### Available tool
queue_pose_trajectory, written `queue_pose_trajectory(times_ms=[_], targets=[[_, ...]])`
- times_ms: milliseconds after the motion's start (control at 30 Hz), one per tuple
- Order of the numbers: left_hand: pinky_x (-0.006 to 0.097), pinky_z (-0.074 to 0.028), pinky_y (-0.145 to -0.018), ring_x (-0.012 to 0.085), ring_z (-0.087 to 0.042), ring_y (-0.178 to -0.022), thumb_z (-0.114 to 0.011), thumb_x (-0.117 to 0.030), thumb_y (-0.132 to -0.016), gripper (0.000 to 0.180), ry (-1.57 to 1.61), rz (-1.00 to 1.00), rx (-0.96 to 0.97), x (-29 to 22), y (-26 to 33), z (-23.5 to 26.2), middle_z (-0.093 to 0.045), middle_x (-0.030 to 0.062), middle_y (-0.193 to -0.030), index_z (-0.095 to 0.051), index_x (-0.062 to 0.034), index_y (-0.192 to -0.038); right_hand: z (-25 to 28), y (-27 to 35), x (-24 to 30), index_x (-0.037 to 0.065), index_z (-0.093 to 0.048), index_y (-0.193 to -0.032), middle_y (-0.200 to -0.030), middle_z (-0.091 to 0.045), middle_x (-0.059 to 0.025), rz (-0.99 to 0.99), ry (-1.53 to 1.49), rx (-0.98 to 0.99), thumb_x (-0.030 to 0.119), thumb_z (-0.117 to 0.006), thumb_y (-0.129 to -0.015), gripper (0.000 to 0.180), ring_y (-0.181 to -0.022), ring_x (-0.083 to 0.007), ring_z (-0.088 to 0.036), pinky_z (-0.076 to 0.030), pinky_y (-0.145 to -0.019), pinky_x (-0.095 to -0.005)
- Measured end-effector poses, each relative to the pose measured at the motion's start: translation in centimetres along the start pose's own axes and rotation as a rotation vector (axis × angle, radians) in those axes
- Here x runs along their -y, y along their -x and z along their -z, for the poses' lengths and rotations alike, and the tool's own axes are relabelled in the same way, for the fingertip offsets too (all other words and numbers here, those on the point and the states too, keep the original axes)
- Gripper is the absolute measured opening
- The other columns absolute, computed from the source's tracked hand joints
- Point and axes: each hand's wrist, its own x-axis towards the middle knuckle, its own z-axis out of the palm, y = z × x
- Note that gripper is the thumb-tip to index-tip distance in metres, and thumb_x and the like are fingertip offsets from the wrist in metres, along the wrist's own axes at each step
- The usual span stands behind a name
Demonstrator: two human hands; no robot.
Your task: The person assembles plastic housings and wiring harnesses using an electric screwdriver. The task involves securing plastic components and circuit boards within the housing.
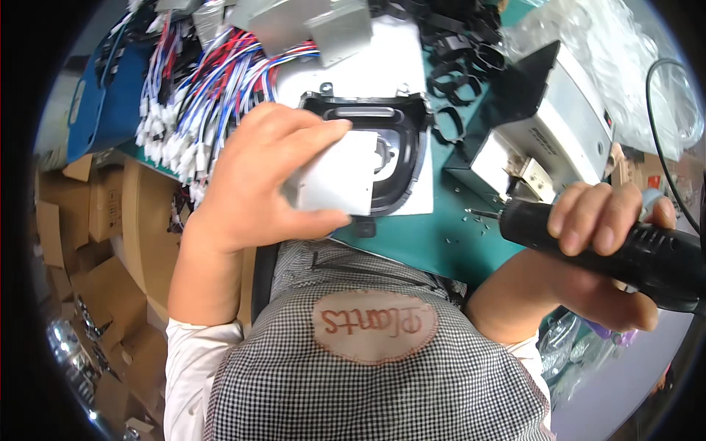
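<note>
My left hand (pixel 268 180) grips a flat silver metal plate (pixel 337 176) by its edges, thumb at the near side and fingers at the far side. The plate overlaps the left part of a black plastic housing (pixel 412 165), whose inside shows a pale round part. Whether plate and housing touch cannot be made out. In my right hand (pixel 599 228) is a black electric screwdriver (pixel 537 224), held level, its thin bit pointing left. The bit is near a metal box-shaped screw feeder (pixel 562 117), apart from the housing. Small screws (pixel 478 226) lie scattered below the bit.
Bundled wires with white connectors (pixel 191 125) lie at the left by a blue bin (pixel 110 103). Silver plates (pixel 338 33) are stacked at the back. Black ring-like parts (pixel 456 81) and clear plastic bags (pixel 618 37) are behind, right. A cable (pixel 654 125) hangs right; cardboard boxes (pixel 110 287) stand left.
</note>
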Motion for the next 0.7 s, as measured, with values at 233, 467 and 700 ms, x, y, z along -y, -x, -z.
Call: queue_pose_trajectory(times_ms=[233,467,700], targets=[[0.045,-0.039,-0.096,0.0362,-0.048,-0.117,-0.079,-0.026,-0.051,0.06,-0.166,0.076,-0.071,-0.6,-1.3,-0.7,-0.059,0.0123,-0.112,-0.063,-0.002,-0.104,-1.1,-2.4,-1.5,0.001,-0.04,-0.13,-0.088,-0.052,-0.0052,-0.024,-0.102,0.118,0.059,-0.066,-0.075,0.084,-0.065,-0.0154,-0.054,-0.044,-0.057,-0.0297],[0.045,-0.038,-0.097,0.034,-0.049,-0.118,-0.08,-0.029,-0.054,0.062,-0.165,0.087,-0.041,0.1,-1.8,-2.1,-0.06,0.0124,-0.113,-0.061,-0.0032,-0.107,-3.6,-2.9,-4.1,0.003,-0.039,-0.13,-0.084,-0.051,-0.0058,0.037,-0.071,-0.019,0.066,-0.063,-0.074,0.088,-0.06,-0.0168,-0.053,-0.044,-0.053,-0.0314],[0.043,-0.038,-0.096,0.0324,-0.053,-0.113,-0.08,-0.026,-0.052,0.063,-0.137,0.035,-0.077,0.1,-1.9,-2.5,-0.062,0.0107,-0.107,-0.06,-0.004,-0.107,-4.2,-3.0,-5.3,0.002,-0.038,-0.131,-0.082,-0.052,-0.0088,0.035,-0.041,-0.023,0.067,-0.055,-0.079,0.084,-0.056,-0.0189,-0.053,-0.046,-0.05,-0.0339]])
